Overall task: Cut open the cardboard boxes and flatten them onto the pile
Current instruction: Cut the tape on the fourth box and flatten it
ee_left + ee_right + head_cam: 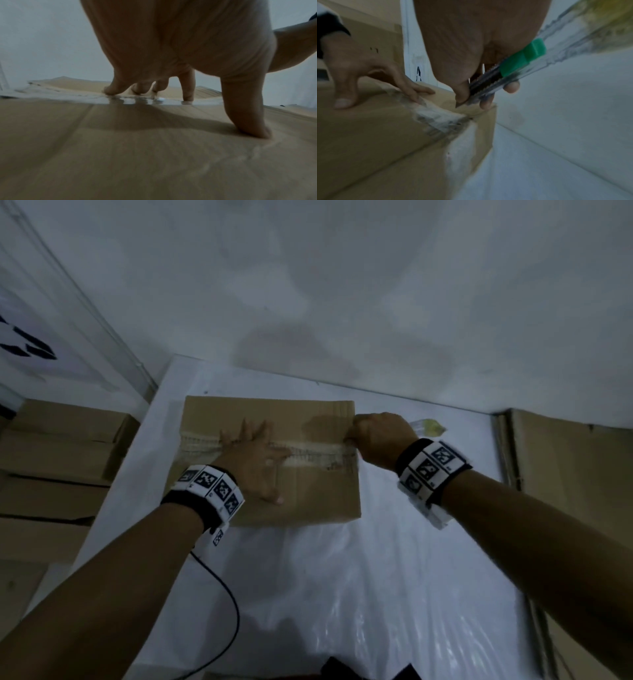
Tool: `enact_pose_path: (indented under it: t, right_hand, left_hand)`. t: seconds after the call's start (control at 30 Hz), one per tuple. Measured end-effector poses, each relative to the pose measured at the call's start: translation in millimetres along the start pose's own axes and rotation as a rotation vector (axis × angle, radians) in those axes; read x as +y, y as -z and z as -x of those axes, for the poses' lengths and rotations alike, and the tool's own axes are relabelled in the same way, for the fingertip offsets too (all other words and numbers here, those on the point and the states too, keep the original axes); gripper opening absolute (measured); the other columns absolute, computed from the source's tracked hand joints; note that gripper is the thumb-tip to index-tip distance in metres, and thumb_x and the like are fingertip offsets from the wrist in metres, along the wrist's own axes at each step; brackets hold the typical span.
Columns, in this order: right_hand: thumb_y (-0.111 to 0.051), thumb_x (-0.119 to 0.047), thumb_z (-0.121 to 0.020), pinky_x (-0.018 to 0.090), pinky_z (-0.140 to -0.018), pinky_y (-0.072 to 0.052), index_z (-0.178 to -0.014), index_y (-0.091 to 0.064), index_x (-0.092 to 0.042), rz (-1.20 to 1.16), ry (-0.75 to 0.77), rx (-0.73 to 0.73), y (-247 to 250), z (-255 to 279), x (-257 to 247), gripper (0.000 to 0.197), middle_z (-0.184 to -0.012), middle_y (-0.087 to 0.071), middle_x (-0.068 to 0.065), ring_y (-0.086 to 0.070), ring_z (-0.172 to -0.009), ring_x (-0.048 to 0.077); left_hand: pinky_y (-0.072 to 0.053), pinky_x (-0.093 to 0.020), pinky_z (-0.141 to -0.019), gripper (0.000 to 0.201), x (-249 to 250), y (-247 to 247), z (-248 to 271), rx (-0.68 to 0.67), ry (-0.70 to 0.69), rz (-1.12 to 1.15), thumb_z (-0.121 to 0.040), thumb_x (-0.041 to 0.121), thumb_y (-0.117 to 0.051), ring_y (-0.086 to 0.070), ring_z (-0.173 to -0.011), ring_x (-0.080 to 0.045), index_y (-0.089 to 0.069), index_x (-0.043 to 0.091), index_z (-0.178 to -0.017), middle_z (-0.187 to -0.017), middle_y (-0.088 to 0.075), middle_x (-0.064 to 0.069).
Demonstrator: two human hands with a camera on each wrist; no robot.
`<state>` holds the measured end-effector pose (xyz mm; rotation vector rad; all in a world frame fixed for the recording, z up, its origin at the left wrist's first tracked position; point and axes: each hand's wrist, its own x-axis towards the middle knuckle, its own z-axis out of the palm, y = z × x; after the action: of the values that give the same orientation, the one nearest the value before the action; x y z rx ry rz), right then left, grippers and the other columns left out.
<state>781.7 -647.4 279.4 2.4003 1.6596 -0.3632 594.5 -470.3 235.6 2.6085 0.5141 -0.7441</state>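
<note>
A closed brown cardboard box (308, 491) lies on the white table (394, 559), with a strip of clear tape (318, 455) along its top seam. My left hand (255, 455) presses flat on the box top, fingers spread on the tape (137, 100). My right hand (376, 436) grips a clear utility knife (489, 83) with a green slider at the box's right end. The blade tip (458, 105) meets the box's top edge beside the tape (436, 116). The knife's rear end (428, 426) sticks out past my right hand.
Stacked cardboard boxes (58, 460) stand left of the table, and flat cardboard (568, 470) leans at the right. A white wall (342, 285) rises just behind the table. A black cable (226, 594) trails over the table's front left.
</note>
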Motion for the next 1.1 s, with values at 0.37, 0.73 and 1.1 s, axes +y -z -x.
enact_pose_path:
  t: [0.37,0.73,1.1]
  right_hand:
    - [-0.052,-0.025,-0.096,0.031,-0.076,-0.047,-0.107,-0.069,-0.018,-0.064,0.206,-0.162,0.6,-27.3,-13.0,0.022,-0.108,-0.067,0.005,-0.062,-0.096,0.027]
    - [-0.055,-0.032,-0.097,0.035,-0.079,-0.053,-0.102,-0.071,-0.024,-0.396,-0.042,-0.162,-26.2,4.6,36.7,0.019,-0.099,-0.068,-0.003,-0.064,-0.085,0.017]
    - [-0.067,-0.023,-0.090,0.034,-0.064,-0.058,-0.087,-0.071,-0.010,-0.916,-0.158,-0.074,-63.4,33.3,22.9,0.014,-0.085,-0.071,0.004,-0.065,-0.060,0.014]
  left_hand:
    - [0.006,-0.064,-0.114,0.120,8.3,-6.3,-19.2,0.013,0.092,0.202,-0.056,0.058,-0.085,0.031,-0.141,-0.031,-0.026,0.016,-0.152,-0.158,0.024,0.006]
    - [0.008,-0.067,-0.112,0.112,18.6,5.7,-14.0,-0.055,0.134,0.068,-0.060,0.065,-0.078,0.028,-0.142,-0.035,-0.025,0.024,-0.150,-0.159,0.026,-0.001]
    - [-0.005,-0.058,-0.118,0.108,50.9,-2.6,-46.0,0.051,0.116,0.266,-0.068,0.074,-0.065,0.014,-0.147,-0.034,-0.030,0.011,-0.149,-0.162,0.006,-0.007]
